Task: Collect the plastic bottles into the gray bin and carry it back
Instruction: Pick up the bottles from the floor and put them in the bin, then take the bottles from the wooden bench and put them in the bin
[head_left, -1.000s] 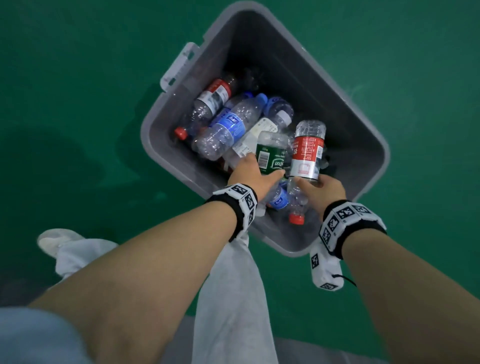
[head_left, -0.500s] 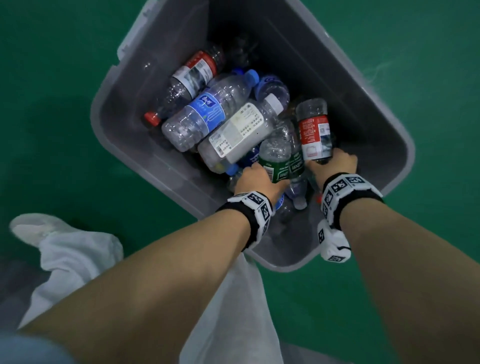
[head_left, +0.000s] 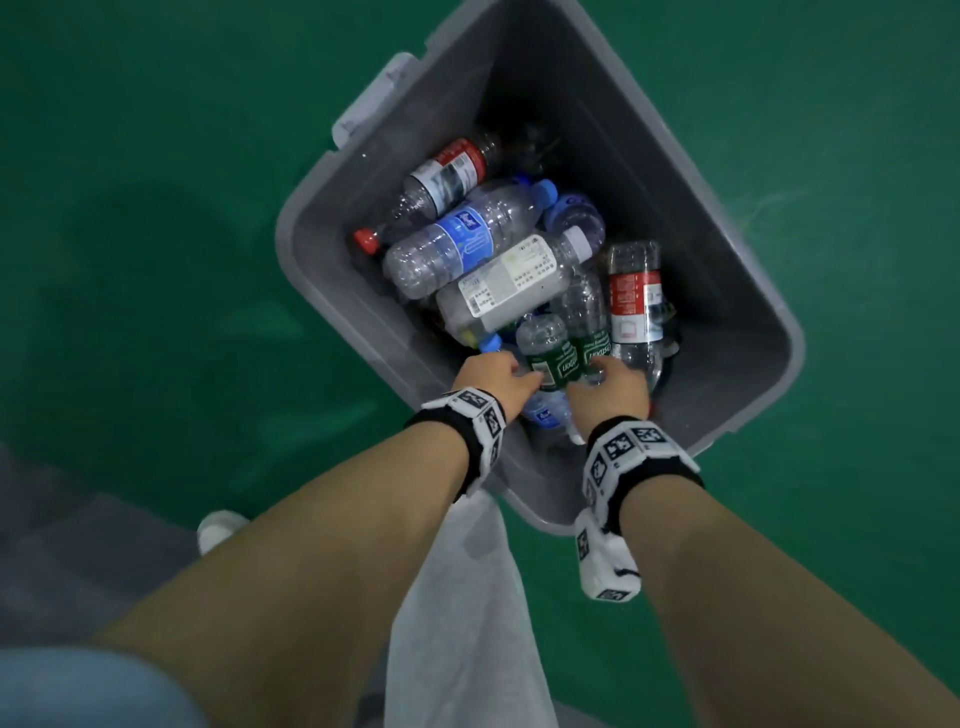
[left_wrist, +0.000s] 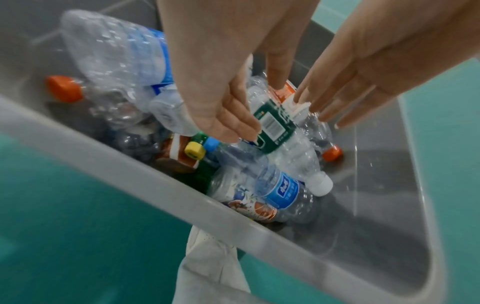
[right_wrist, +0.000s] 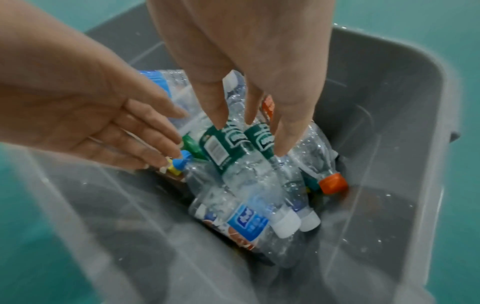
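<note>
The gray bin (head_left: 737, 291) stands on the green floor and holds several plastic bottles. Two green-labelled bottles (head_left: 558, 358) lie side by side near its close corner, with a red-labelled bottle (head_left: 634, 296) just right of them. My left hand (head_left: 493, 376) hovers at their left with straight fingers (left_wrist: 233, 123) against one green label (left_wrist: 272, 121). My right hand (head_left: 613, 387) reaches in from the right, its straight fingertips (right_wrist: 283, 144) resting on the green-labelled pair (right_wrist: 226, 144). Neither hand grips anything.
Green floor (head_left: 156, 208) surrounds the bin. A white latch handle (head_left: 374, 93) sticks out on the bin's far left rim. My white trouser leg (head_left: 467, 623) and a white shoe (head_left: 221, 527) are close to the bin's near corner.
The left hand has let go of the green-labelled bottle and the right hand of the red-labelled one; both lie in the bin. The right hand shifted left onto the green bottles.
</note>
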